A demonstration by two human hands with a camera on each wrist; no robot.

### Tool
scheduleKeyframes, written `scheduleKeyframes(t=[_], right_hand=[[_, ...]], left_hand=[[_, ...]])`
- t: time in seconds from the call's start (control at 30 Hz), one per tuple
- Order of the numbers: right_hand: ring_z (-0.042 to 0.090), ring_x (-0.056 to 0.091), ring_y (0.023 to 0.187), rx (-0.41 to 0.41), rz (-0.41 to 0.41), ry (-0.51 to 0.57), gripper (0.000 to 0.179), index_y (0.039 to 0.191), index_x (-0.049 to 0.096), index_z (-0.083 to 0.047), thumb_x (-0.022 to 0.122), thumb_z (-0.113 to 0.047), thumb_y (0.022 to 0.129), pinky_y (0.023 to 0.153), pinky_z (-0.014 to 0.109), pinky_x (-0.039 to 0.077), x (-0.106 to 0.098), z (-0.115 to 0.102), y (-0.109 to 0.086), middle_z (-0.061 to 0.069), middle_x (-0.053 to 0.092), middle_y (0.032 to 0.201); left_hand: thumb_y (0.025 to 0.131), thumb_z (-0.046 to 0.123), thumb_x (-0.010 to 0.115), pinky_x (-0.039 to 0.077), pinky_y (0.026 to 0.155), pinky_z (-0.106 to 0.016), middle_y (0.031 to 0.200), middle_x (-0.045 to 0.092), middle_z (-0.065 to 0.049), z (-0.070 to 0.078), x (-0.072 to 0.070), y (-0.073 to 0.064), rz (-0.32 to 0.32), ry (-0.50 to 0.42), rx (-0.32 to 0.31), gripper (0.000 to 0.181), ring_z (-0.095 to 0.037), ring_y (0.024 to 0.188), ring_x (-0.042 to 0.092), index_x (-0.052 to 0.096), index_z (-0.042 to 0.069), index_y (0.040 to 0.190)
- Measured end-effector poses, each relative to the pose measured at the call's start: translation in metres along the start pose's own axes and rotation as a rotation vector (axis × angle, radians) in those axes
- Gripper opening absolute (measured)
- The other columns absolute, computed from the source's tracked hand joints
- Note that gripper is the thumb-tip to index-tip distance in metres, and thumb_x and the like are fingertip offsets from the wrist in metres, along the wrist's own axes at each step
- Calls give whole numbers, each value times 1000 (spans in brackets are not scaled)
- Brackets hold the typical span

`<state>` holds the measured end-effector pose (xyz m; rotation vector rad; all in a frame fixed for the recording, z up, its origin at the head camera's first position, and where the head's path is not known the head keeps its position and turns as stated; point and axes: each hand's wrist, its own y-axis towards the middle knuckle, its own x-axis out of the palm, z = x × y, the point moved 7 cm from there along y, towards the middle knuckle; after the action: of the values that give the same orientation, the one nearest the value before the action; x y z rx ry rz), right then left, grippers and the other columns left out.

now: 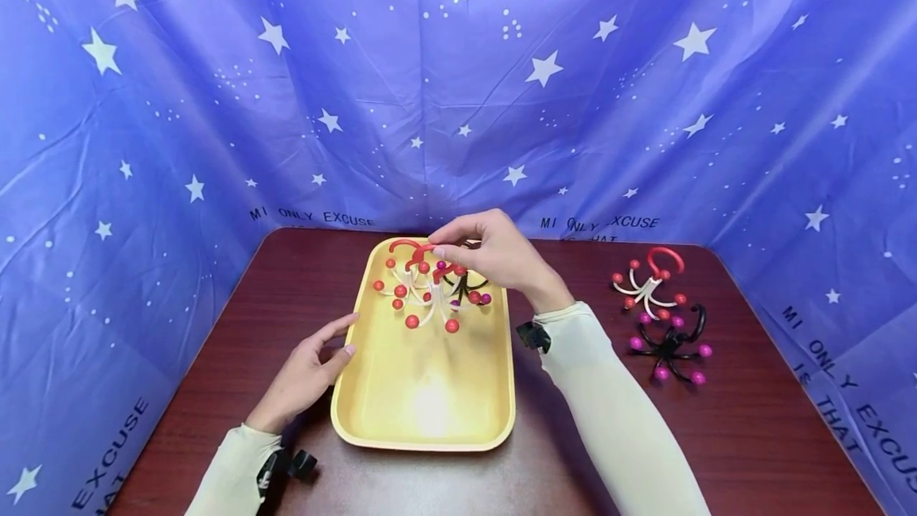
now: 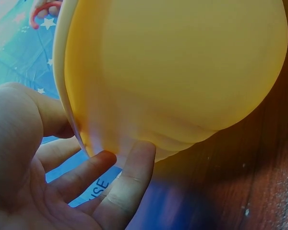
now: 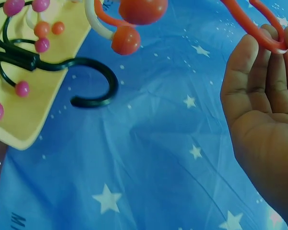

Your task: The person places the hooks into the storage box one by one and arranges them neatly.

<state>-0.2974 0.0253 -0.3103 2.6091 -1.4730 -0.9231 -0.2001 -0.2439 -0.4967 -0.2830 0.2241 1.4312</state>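
My right hand (image 1: pixel 494 253) pinches the red hook of a white multi-arm hanger (image 1: pixel 438 302) with red ball tips, over the far half of a yellow tray (image 1: pixel 423 446). In the right wrist view the fingers curl about the red hook (image 3: pixel 278 47). At the tray's left rim, my left hand (image 1: pixel 301 377) holds the wall, thumb over the edge and fingers (image 2: pixel 134 177) against the outside. Inside the tray's far end lie another white hanger (image 1: pixel 399 291) with a red hook and a black hanger (image 3: pixel 21 58) with pink balls, its hook past the rim.
To the right on the dark wooden table (image 1: pixel 587 277) lie a white hanger (image 1: pixel 647 290) with a red hook and a black hanger (image 1: pixel 669 347) with pink balls. A blue star-printed cloth (image 1: pixel 430 102) surrounds the table at the back and sides.
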Motion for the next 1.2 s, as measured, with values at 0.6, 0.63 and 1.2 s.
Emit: scheduleKeyframes(t=[0.6,0.63,1.2], right_hand=[[7,70,90,26,-113,-110,10,105,85,-18,81,-19,95,80,28,57,50,23,9,-9,81,97],[7,69,89,29,-118,-119,11,105,85,-19,81,-20,95,79,27,56,53,25,9,-10,81,97],[5,70,94,55,-150,-106,11,105,84,-17,82,-19,94,85,25,57,82,42,11,-8,81,98]], left_hand=[[106,13,64,63,76,-31,145,55,-25,-3,2,1,-7,-7,-24,53,-28,103,71,50,13,157],[106,13,64,63,76,-31,145,55,-25,-3,2,1,-4,-7,-26,53,-29,104,71,50,13,157],[107,15,63,63,78,-31,144,56,-26,-3,1,0,-7,-21,-8,51,-31,108,71,51,16,157]])
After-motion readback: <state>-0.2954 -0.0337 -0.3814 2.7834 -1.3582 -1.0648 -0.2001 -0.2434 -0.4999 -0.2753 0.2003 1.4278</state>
